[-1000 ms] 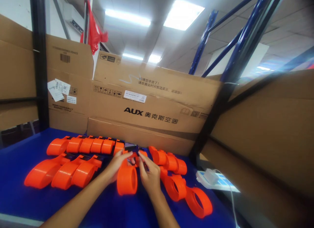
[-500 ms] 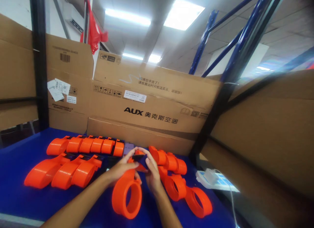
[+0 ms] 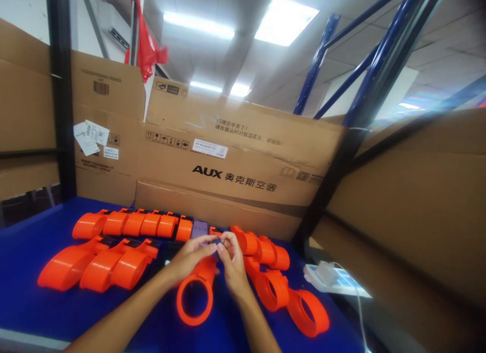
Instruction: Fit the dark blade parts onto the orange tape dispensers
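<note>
My left hand point(image 3: 192, 257) is closed around the arm of an orange plastic ring piece point(image 3: 205, 273), whose round open ring hangs below, facing me. My right hand point(image 3: 233, 264) is pinched at the far end of that piece. Between the thumbs and fingertips of both hands shows a small dark blue part point(image 3: 218, 241); most of it is hidden by the fingers. Just right of my right hand lie loose orange rings point(image 3: 271, 289). Left of my left hand stands a row of similar orange pieces point(image 3: 127, 269) with dark ends.
A further row of orange pieces point(image 3: 152, 224) lies along the back of the blue table point(image 3: 23, 251), beside a greyish-purple flat item point(image 3: 199, 229). Cardboard panels point(image 3: 235, 155) wall the back and sides. At right lies a white power strip point(image 3: 322, 277) with a cable. Dark rack posts point(image 3: 326, 186) flank the table.
The orange piece has turned so its ring faces me more squarely. My fingertips have come down and closer together over the dark part, which showed more before.
</note>
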A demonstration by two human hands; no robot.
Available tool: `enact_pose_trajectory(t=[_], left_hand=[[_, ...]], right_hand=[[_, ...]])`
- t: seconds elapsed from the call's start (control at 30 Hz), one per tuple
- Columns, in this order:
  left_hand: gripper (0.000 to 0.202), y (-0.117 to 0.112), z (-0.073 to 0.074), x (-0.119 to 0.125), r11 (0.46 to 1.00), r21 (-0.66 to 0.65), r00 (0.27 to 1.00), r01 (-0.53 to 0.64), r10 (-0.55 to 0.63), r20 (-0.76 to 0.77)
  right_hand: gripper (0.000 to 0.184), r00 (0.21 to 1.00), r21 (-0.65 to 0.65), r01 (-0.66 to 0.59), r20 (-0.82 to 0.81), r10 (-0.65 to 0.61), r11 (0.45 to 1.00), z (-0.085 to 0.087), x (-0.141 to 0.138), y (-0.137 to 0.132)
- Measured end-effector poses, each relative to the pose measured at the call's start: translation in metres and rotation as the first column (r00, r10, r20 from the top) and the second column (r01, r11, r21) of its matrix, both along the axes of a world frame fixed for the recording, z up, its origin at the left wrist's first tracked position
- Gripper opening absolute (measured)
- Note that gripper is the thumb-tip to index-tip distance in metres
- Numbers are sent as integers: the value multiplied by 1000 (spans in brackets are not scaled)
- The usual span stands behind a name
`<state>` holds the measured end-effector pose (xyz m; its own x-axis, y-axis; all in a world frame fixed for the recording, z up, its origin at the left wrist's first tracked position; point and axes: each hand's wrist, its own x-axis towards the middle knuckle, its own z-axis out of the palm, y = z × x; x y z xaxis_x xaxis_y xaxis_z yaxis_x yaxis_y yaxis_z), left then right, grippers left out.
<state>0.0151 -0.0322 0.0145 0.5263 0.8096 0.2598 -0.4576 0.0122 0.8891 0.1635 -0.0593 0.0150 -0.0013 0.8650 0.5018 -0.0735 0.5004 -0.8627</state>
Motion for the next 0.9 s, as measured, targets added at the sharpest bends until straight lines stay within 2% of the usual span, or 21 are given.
enact_pose_trajectory(t=[0.07, 0.13, 0.27, 0.4, 0.57, 0.67, 0.77, 0.9], left_hand=[[47, 3, -1, 1, 999, -7, 999, -41, 41, 7], [44, 6, 0, 1, 994, -70, 996, -78, 80, 24], [46, 17, 7, -8, 940, -325, 978, -107, 158, 136], [44, 21, 14, -26, 891, -444, 927, -96, 243, 287], [40, 16, 23, -29, 870, -480, 878, -112, 313, 362], [39, 14, 23, -25, 875, -474, 888, -104, 296, 353], [45, 16, 18, -24, 871, -489, 930, -50, 219, 295], [50, 19, 10, -24, 860, -508, 960, 58, 92, 265]], right_hand=[[33, 1000, -4, 15, 10, -15, 1000, 0, -1, 1], [37, 999, -31, 39, 9, -39, 999, -2, -1, 5], [44, 998, -160, 63, 23, -60, 985, -14, 0, 13], [35, 969, -255, -14, 234, 76, 967, -27, -6, 10], [36, 879, -193, -161, 417, 230, 968, -29, -20, -2], [30, 857, -182, -199, 445, 261, 963, -28, -25, -5], [24, 861, -180, -193, 440, 254, 965, -28, -23, -2], [20, 917, -159, -23, 389, 84, 987, -25, -9, 7]])
